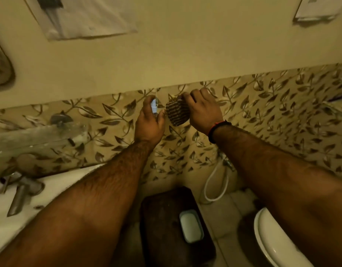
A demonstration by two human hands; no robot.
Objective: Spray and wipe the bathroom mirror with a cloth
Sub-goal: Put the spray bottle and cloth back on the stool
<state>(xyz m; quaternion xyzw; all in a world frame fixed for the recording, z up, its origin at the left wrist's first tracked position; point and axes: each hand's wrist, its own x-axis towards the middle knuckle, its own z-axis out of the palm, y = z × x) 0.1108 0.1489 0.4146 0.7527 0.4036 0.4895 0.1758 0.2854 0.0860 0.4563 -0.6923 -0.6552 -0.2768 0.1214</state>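
Hands raised side by side before leaf-patterned wall tiles (262,112), both arms stretched forward from the bottom of the view. Left hand (149,120) wrapped around small spray bottle (154,107), fingers curled on it, white nozzle poking up between thumb and fingers. Right hand (203,110) gripping folded striped cloth (177,112), fingers clenched over its top edge, cloth hanging left of the palm, just beside the left thumb. Cannot tell whether cloth touches the bottle. Red and black band (218,131) on right wrist. Both held things level with the upper edge of the tiles, plain cream wall (185,54) above. Edge of mirror (1,64) at far left, well apart from both hands. Glass shelf (37,135) on the wall at left, below it a white sink (56,182) with metal tap (19,195). On the floor below: dark mat (162,228) with pale soap dish (191,226) on it, white hose (216,182) looped near the wall, white toilet rim (272,237) at lower right. Whole view blurred and dim.
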